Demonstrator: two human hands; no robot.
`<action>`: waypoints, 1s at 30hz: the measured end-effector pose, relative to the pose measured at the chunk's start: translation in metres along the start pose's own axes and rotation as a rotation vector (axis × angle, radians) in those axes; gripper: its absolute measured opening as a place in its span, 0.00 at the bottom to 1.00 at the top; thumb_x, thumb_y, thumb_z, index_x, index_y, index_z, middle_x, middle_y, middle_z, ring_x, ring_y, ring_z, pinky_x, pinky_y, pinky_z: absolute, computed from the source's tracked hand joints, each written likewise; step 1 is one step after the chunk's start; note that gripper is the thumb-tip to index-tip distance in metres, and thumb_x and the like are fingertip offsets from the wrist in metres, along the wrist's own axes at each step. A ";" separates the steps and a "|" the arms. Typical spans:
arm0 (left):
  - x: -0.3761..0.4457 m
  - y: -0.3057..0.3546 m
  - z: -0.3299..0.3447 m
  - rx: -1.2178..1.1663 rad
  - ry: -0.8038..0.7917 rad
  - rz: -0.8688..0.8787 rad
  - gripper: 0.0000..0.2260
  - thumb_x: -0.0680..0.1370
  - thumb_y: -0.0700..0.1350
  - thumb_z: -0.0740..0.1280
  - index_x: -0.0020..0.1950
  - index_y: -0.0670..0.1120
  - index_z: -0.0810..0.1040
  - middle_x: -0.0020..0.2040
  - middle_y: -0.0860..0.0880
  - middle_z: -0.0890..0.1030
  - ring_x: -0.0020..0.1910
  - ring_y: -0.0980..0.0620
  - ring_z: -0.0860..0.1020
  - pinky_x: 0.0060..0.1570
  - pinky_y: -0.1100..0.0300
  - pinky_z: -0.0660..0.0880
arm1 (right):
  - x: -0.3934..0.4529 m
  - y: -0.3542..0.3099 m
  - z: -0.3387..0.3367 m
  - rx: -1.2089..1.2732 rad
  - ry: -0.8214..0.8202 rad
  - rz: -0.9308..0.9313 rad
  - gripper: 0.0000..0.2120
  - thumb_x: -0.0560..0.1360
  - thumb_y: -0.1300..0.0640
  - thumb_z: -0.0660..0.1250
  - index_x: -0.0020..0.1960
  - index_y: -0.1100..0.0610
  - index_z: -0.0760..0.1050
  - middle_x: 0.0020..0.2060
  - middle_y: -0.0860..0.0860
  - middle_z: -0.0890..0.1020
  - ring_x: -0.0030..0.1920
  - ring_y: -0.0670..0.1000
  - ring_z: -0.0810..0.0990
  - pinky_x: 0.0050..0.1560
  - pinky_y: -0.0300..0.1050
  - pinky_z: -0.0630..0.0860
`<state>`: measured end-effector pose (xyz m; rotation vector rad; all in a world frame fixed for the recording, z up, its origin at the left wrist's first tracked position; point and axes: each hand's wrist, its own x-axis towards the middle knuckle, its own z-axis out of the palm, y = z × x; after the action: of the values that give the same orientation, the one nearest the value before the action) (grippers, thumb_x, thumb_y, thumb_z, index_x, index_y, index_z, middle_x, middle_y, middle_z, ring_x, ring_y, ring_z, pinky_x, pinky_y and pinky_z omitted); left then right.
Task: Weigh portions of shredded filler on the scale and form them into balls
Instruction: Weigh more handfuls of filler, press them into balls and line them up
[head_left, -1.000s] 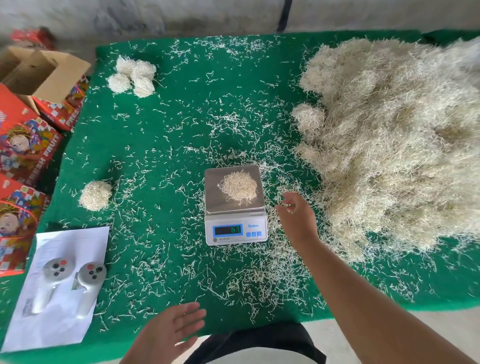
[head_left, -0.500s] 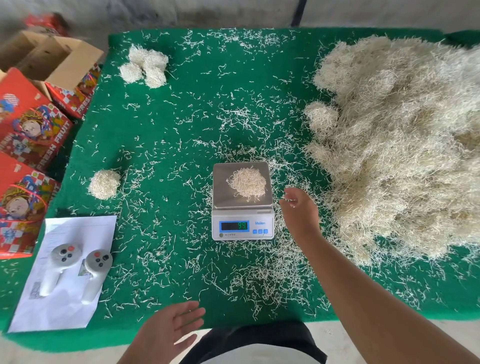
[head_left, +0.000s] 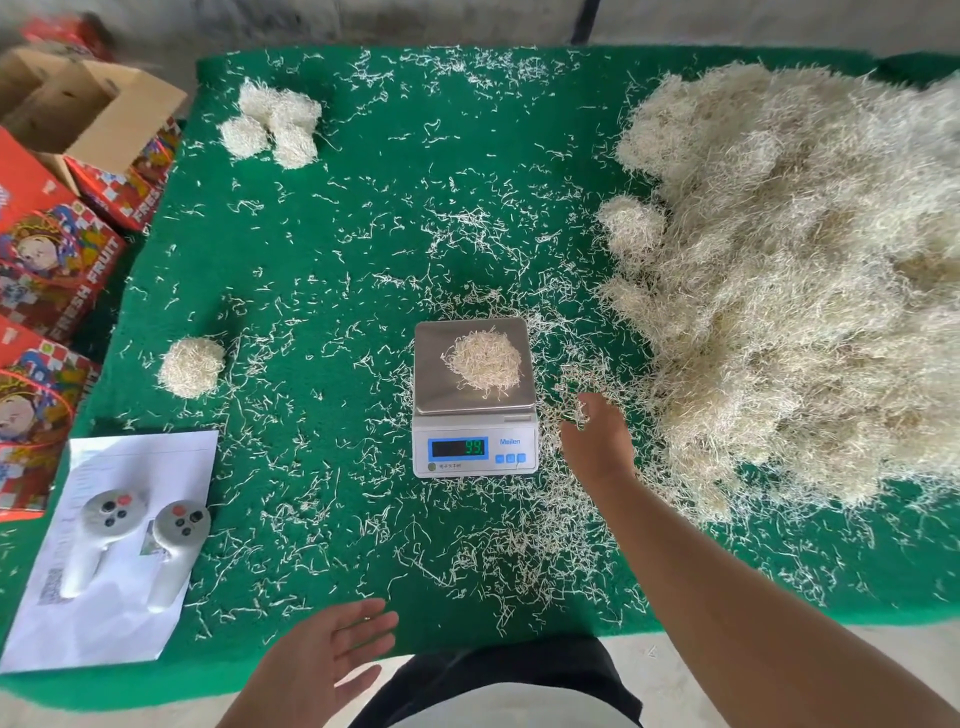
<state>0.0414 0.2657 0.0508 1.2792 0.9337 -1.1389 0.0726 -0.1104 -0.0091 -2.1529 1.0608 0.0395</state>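
- A small mound of pale shredded filler (head_left: 485, 361) sits on the steel pan of the white digital scale (head_left: 474, 397), mid-table; the weighing step looks under way.
- The right hand (head_left: 597, 441) hovers just right of the scale, pinching a few strands.
- The left hand (head_left: 322, 657) waits palm-up, fingers spread, at the near edge.
- Next probably comes topping up, then balling.
- The big filler heap (head_left: 805, 270) lies right; finished balls (head_left: 270, 124) and two grey controllers (head_left: 140, 530) lie left, obstructing nothing.
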 end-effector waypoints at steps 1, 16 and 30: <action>0.001 0.000 0.000 0.005 0.000 -0.004 0.13 0.84 0.42 0.63 0.61 0.39 0.83 0.55 0.40 0.87 0.59 0.40 0.81 0.57 0.45 0.75 | -0.002 0.011 0.001 -0.073 -0.049 0.028 0.33 0.77 0.57 0.70 0.80 0.48 0.64 0.73 0.53 0.71 0.61 0.51 0.79 0.51 0.46 0.81; 0.011 0.001 0.005 0.069 -0.019 -0.018 0.13 0.83 0.45 0.64 0.63 0.41 0.83 0.57 0.42 0.87 0.60 0.42 0.82 0.52 0.47 0.77 | -0.044 0.085 0.005 -0.106 -0.063 0.060 0.08 0.84 0.56 0.66 0.60 0.53 0.82 0.43 0.47 0.84 0.29 0.43 0.78 0.26 0.35 0.71; -0.003 0.008 0.018 0.044 -0.031 0.090 0.13 0.84 0.43 0.63 0.61 0.39 0.84 0.55 0.41 0.87 0.58 0.41 0.82 0.52 0.47 0.76 | -0.003 -0.048 -0.109 0.322 0.252 -0.166 0.05 0.82 0.58 0.69 0.55 0.54 0.83 0.38 0.49 0.85 0.27 0.42 0.72 0.25 0.35 0.68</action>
<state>0.0472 0.2475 0.0568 1.3222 0.8246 -1.1110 0.0748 -0.1572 0.1011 -1.9745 0.9469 -0.4600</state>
